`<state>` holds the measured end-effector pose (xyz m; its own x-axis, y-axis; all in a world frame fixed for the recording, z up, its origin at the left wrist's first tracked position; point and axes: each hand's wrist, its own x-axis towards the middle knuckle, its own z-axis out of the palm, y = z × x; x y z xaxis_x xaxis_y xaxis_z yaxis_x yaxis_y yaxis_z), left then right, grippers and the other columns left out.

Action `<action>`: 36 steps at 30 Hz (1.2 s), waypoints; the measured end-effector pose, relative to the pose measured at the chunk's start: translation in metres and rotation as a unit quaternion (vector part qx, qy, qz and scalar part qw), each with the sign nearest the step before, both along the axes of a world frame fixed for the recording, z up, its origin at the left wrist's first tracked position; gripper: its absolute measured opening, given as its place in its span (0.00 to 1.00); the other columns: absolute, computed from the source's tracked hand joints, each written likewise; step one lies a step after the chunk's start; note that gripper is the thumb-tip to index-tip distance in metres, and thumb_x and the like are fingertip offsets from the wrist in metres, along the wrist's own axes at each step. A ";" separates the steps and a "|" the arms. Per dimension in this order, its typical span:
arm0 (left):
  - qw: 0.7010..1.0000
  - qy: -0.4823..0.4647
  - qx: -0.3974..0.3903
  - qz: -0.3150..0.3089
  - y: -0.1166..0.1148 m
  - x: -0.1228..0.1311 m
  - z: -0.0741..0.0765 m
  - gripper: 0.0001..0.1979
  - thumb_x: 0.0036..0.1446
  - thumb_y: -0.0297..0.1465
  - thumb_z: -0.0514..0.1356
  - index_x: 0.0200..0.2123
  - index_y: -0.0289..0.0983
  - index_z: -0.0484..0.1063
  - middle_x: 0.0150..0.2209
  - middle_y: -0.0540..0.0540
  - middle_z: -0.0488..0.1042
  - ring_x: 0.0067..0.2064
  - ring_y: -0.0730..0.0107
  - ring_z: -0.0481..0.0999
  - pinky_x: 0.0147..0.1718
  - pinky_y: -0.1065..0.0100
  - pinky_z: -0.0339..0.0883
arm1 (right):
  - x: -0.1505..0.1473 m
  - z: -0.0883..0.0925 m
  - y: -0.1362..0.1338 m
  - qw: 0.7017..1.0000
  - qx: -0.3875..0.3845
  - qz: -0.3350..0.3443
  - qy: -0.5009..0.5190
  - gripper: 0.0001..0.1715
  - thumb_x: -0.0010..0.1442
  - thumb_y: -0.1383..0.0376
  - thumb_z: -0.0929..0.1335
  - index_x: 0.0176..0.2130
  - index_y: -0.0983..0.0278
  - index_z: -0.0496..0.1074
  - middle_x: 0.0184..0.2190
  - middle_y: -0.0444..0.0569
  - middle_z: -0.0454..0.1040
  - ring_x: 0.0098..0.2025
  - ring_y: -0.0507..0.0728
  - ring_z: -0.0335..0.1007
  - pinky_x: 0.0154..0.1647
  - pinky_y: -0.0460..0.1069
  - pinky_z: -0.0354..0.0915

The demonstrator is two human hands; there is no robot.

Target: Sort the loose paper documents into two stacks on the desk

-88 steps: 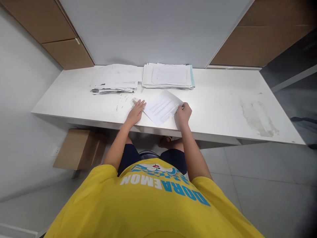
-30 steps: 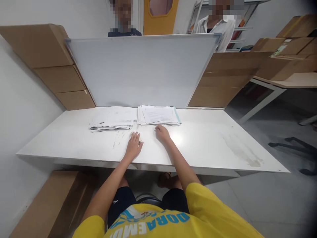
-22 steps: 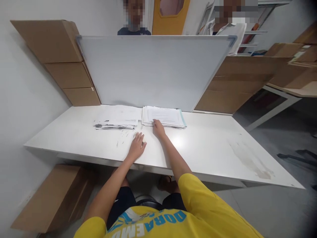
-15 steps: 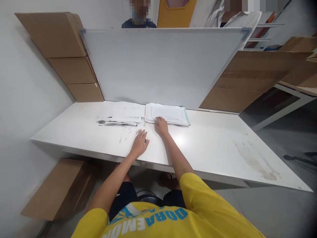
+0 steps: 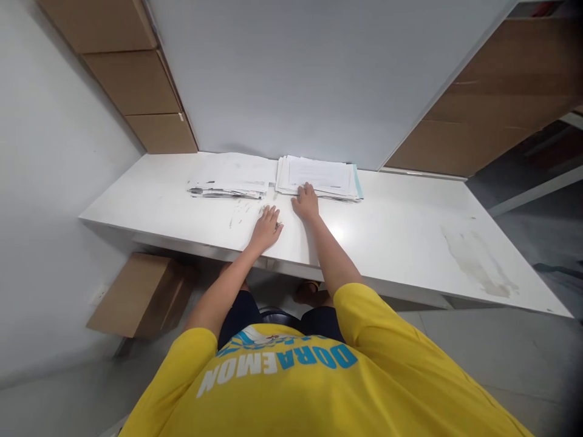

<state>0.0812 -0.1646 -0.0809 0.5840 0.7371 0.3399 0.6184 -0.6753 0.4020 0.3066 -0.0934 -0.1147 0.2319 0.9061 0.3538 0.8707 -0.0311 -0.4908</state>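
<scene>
My left hand (image 5: pixel 267 230) lies flat on the white table (image 5: pixel 392 243), fingers apart, just in front of the gap between two paper stacks. My right hand (image 5: pixel 305 203) rests at the front edge of the right paper stack (image 5: pixel 319 173), fingertips touching it, fingers spread and holding nothing. That stack has a light blue edge on its right side. To its left lies another stack of white papers (image 5: pixel 237 173) with dark, uneven edges facing me.
A large whiteboard (image 5: pixel 291 79) stands along the table's back. Cardboard boxes (image 5: pixel 132 82) are stacked at the back left, and cardboard (image 5: pixel 483 115) stands at the right. Another box (image 5: pixel 132 294) sits below the table at left. Dark smears mark the tabletop.
The view has tilted downward, so the people behind the whiteboard are out of sight. My right hand's fingers are spread a little more at the stack's edge; my left hand stays on the table.
</scene>
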 end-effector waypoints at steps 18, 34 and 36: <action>0.993 -0.005 0.049 -0.109 -0.013 -0.001 0.000 0.17 0.61 0.28 0.57 0.53 0.34 0.71 0.59 0.34 0.71 0.69 0.48 0.60 0.62 0.45 0.64 | -0.065 0.034 0.098 0.981 -0.044 0.190 0.006 0.43 0.61 0.47 0.66 0.66 0.66 0.57 0.72 0.61 0.49 0.74 0.69 0.39 0.72 0.69 0.38; 0.994 0.025 0.046 -0.092 -0.021 0.001 0.003 0.18 0.64 0.30 0.54 0.55 0.32 0.70 0.61 0.34 0.69 0.70 0.48 0.57 0.62 0.49 0.64 | -0.078 0.004 0.088 0.973 -0.017 0.228 0.005 0.37 0.61 0.56 0.66 0.64 0.70 0.64 0.67 0.63 0.61 0.68 0.68 0.55 0.69 0.63 0.53; 0.995 0.026 0.041 -0.091 -0.022 0.001 0.005 0.17 0.65 0.30 0.54 0.55 0.33 0.70 0.61 0.33 0.69 0.71 0.48 0.57 0.62 0.49 0.65 | -0.078 0.005 0.086 0.974 -0.017 0.227 0.004 0.35 0.62 0.57 0.65 0.64 0.70 0.63 0.67 0.63 0.60 0.68 0.68 0.55 0.69 0.63 0.53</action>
<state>0.0822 -0.1861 -0.0763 0.7235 0.5891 0.3600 0.5015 -0.8068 0.3124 0.2282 -0.0075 -0.1101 -0.1929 0.9271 0.3214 0.7942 0.3398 -0.5037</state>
